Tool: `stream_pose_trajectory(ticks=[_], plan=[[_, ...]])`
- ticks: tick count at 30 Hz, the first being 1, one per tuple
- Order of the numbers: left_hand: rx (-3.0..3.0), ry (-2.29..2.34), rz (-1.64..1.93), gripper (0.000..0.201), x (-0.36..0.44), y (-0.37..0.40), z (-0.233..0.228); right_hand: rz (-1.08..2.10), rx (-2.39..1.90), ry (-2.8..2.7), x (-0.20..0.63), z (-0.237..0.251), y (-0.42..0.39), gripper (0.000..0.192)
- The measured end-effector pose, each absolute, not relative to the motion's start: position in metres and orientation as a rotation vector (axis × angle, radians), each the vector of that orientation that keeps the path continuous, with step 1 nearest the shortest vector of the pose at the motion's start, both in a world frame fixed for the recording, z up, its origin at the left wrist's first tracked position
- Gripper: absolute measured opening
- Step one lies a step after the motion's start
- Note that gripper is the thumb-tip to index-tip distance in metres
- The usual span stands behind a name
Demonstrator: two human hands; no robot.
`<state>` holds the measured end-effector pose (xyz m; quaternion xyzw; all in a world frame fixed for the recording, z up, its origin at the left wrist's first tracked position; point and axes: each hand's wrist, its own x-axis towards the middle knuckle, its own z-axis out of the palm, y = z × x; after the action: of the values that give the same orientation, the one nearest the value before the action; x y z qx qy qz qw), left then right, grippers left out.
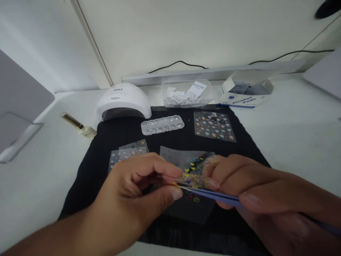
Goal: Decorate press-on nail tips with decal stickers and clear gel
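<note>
My left hand (133, 193) pinches the left edge of a clear sticker sheet (186, 160) printed with small yellow and coloured shapes, held just above a black mat (87, 170). My right hand (239, 185) grips blue tweezers (213, 195), and their tips touch the sheet near my left thumb. Fingers of my right hand also rest under the sheet's right side. Another clear sheet lies flat on the mat beneath it.
A white nail lamp (123, 101) stands at the mat's back left, a clear rhinestone case (162, 125) beside it. More sticker sheets (214, 126) (125, 153) lie on the mat. Behind are a clear tub of packets (186, 94), an alcohol pad box (243, 93) and a small bottle (80, 126).
</note>
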<state>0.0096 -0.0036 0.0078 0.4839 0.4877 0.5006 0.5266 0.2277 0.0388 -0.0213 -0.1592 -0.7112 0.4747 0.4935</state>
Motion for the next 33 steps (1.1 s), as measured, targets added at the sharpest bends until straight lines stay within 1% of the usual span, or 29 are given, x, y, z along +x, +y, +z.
stream_pose_trajectory(ticks=[3, 8, 12, 15, 18, 20, 23, 25, 27, 29, 31, 33], plan=[[1.140, 1.159, 1.204, 0.021, 0.010, -0.004, 0.006, 1.155, -0.325, -1.714, 0.224, -0.019, 0.040, 0.024], [1.146, 1.176, 1.234, 0.018, 0.010, -0.001, 0.004, 1.203, -0.397, -1.593, 0.220, -0.015, 0.040, 0.019], [1.185, 1.296, 1.247, 0.017, 0.000, 0.010, -0.002, 1.256, -0.433, -1.524, 0.221, -0.009, 0.045, 0.021], [1.208, 1.413, 1.268, 0.016, -0.015, 0.026, -0.013, 1.243, -0.549, -1.469, 0.223, -0.006, 0.050, 0.019], [1.364, 1.513, 1.219, 0.022, -0.030, 0.043, -0.026, 1.162, -0.566, -1.423, 0.222, -0.004, 0.051, 0.015], [1.555, 1.649, 1.096, 0.031, -0.038, 0.051, -0.033, 1.103, -0.549, -1.447, 0.222, 0.002, 0.046, 0.016], [1.757, 1.872, 0.953, 0.051, -0.045, 0.054, -0.033, 1.039, -0.788, -1.475, 0.227, 0.018, 0.033, 0.016], [1.920, 1.970, 0.941, 0.056, -0.045, 0.049, -0.028, 0.978, -0.975, -1.515, 0.234, 0.027, 0.027, 0.017], [2.071, 1.895, 1.031, 0.051, -0.041, 0.041, -0.022, 0.985, -1.019, -1.560, 0.241, 0.027, 0.029, 0.015], [2.212, 1.689, 1.070, 0.038, -0.033, 0.031, -0.017, 1.135, -0.923, -1.607, 0.247, 0.018, 0.038, 0.013], [2.342, 1.503, 0.947, 0.029, -0.022, 0.022, -0.015, 1.225, -0.747, -1.638, 0.251, 0.003, 0.051, 0.018], [2.424, 1.405, 0.805, 0.031, -0.010, 0.016, -0.016, 1.304, -0.674, -1.613, 0.253, -0.012, 0.063, 0.018]])
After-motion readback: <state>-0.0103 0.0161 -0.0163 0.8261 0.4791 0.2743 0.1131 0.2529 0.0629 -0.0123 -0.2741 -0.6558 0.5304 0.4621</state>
